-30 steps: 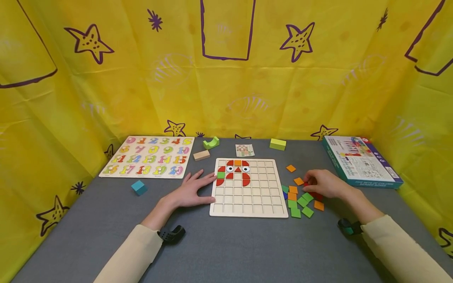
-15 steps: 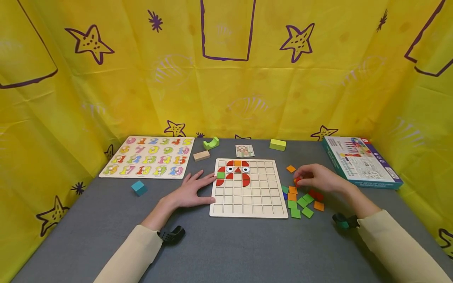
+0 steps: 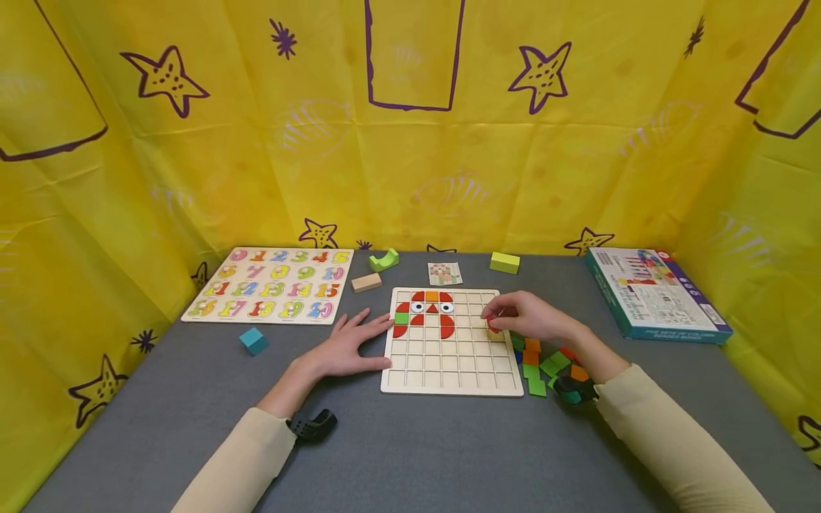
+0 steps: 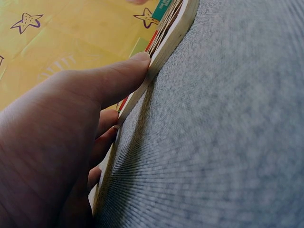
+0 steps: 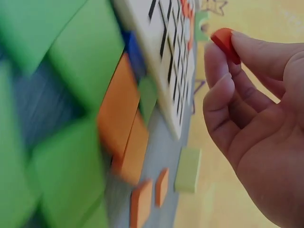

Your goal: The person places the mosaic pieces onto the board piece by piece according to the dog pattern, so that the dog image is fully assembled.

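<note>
Covering grey table (image 3: 417,449): yellow starry cloth (image 3: 256,142) bkgd.

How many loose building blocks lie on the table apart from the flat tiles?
4: teal cube front left, plain wooden block, green arch block behind it, lime block behind the grid board.

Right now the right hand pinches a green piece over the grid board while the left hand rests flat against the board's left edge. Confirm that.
Not quite: the piece pinched by the right hand is red, not green, as the head and right wrist views show. The rest holds: it is over the grid board, and the left hand rests flat against the board's left edge.
</note>
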